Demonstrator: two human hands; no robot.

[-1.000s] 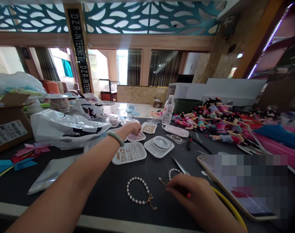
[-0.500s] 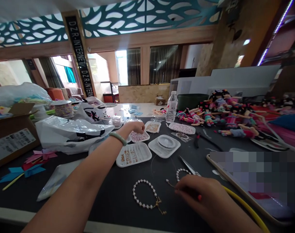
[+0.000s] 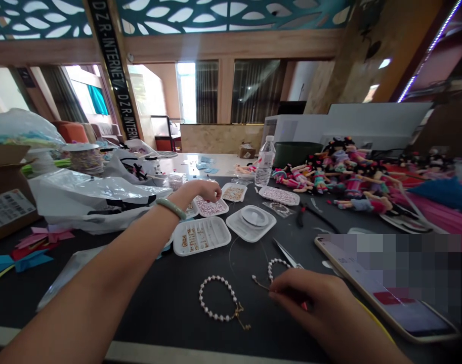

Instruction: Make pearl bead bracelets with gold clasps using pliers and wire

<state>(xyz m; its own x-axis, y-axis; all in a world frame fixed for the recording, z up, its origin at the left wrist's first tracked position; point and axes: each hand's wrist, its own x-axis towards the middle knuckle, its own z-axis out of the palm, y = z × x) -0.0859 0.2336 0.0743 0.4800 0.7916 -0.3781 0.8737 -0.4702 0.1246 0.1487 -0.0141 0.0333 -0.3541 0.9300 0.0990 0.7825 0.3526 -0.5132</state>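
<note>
My left hand [image 3: 211,191], a green bangle [image 3: 170,208] on its wrist, reaches over a white tray of pinkish-white beads [image 3: 211,207]. Its fingers are closed, and anything between them is too small to see. My right hand [image 3: 310,298] pinches the thin end of a white-beaded bracelet [image 3: 275,265]; part of that strand is hidden behind the fingers. Scissors [image 3: 289,254] lie just beyond this hand. A second white-beaded bracelet [image 3: 216,298], with a gold bow and dangling ends, rests flat on the dark table between my arms.
A compartment tray of gold pieces [image 3: 202,236] and a tray with a white spool [image 3: 253,218] stand in the middle. Further back are a water bottle [image 3: 265,161], pliers [image 3: 318,217] and piled dolls [image 3: 344,172]. A phone [image 3: 386,288] lies right; plastic bags [image 3: 94,197] crowd the left.
The view has tilted down and shifted slightly right. My left hand stays near the bead tray, still closed, and my right hand keeps its pinch on the bracelet.
</note>
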